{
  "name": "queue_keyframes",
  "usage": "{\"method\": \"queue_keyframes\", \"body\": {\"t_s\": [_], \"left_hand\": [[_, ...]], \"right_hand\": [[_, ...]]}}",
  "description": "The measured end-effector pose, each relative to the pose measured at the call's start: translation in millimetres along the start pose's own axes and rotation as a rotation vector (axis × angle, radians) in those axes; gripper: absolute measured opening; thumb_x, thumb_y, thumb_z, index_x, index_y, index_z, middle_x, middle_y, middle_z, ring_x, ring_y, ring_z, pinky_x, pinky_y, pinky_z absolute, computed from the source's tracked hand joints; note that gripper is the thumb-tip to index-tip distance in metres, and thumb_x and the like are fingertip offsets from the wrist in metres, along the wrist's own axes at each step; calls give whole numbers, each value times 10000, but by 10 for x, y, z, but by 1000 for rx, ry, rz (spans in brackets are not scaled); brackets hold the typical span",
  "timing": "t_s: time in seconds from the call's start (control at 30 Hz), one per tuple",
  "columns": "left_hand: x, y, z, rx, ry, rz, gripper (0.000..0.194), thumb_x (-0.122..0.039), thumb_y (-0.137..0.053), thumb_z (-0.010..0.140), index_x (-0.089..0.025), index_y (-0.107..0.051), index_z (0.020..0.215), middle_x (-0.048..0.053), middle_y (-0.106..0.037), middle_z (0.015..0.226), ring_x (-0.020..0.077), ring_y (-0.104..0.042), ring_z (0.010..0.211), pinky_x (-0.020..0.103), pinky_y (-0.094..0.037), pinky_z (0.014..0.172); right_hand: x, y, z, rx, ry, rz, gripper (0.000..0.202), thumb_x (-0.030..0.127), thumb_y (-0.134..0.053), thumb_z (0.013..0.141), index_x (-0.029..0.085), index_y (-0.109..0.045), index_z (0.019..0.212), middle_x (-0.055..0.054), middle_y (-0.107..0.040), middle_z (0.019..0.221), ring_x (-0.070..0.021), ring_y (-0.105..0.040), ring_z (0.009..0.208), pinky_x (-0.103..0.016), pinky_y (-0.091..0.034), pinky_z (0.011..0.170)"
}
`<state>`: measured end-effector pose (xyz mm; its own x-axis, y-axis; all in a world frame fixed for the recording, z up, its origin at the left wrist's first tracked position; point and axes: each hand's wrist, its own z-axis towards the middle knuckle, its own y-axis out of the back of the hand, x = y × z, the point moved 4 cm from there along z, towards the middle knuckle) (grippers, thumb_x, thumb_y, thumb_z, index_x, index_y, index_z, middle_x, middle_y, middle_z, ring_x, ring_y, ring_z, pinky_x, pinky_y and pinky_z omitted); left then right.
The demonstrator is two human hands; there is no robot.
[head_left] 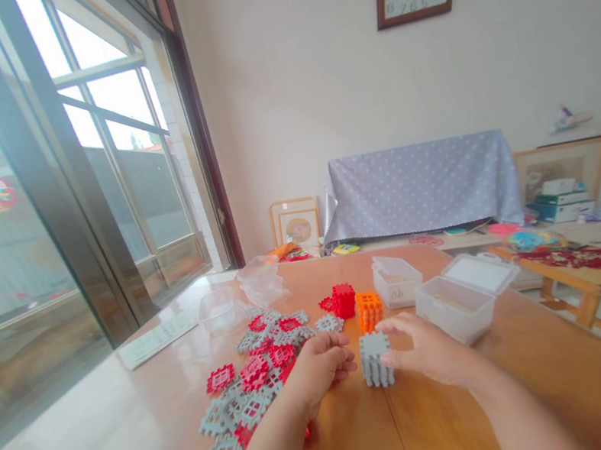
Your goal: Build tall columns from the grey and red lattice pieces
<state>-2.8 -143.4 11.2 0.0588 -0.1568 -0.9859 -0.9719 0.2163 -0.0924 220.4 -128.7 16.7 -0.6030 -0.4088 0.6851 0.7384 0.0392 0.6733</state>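
A neat stack of grey toothed plastic building pieces [376, 360] stands on the table in front of me. My right hand [423, 347] is at the right side of this stack, thumb and forefinger apart, their tips at its edge. Left of the stack is my left hand [325, 366], its fingers curled in; whether anything is inside them is hidden. Just behind the grey stack stands an orange stack [370, 309], and a red stack [344, 300] is beyond it to the left. Loose red and grey pieces [253, 400] lie in a heap left of my left hand, partly covered by my forearm.
Two clear plastic boxes stand at the right: a smaller box [397, 281] and a larger box [454, 306] with its lid open. Clear containers [222, 308] and a pale flat sheet [158, 339] lie back left. A low wooden side table [600, 277] holds red items at the right.
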Motion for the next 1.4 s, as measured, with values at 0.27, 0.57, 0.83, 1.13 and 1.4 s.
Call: {"method": "queue_keyframes", "body": {"t_s": [0.27, 0.57, 0.83, 1.13, 1.4], "left_hand": [[-14, -32, -25, 31, 19, 15, 318, -248, -673, 699, -160, -589, 992, 68, -718, 892, 167, -706, 784, 239, -464, 666], [-8, -19, -16, 45, 31, 33, 326, -257, -683, 687, -163, -599, 987, 72, -724, 909, 178, -710, 807, 247, -473, 678], [-20, -33, -33, 57, 29, 39, 323, -243, -679, 686, -156, -603, 988, 86, -729, 927, 179, -708, 815, 255, -479, 698], [13, 188, 126, -85, -156, 113, 227, -243, -643, 724, -165, -611, 935, 17, -655, 750, 124, -605, 628, 233, -411, 590], [-227, 680, 76, -463, -256, 267, 222, -234, -613, 740, -169, -635, 951, -2, -609, 725, 112, -500, 595, 228, -359, 569]], "right_hand": [[54, 23, -40, 36, -36, -40, 552, 493, -753, 742, 274, -645, 1237, -72, -625, 1300, -292, -562, 1216, -443, -418, 1056], [6, -4, -35, 72, -62, -40, 541, 503, -733, 758, 258, -647, 1233, -76, -637, 1274, -285, -575, 1195, -429, -435, 1036], [73, 1, -55, 52, -32, -69, 507, 479, -734, 758, 274, -654, 1215, -60, -652, 1259, -280, -579, 1197, -424, -433, 1039], [-129, -18, 97, -160, -68, -36, 484, 586, -583, 849, 229, -664, 1164, -92, -708, 1147, -270, -653, 1073, -402, -502, 932], [-106, 49, 101, -305, -11, -189, 390, 568, -502, 880, 287, -709, 1055, -51, -741, 1071, -260, -673, 984, -374, -518, 804]]}}
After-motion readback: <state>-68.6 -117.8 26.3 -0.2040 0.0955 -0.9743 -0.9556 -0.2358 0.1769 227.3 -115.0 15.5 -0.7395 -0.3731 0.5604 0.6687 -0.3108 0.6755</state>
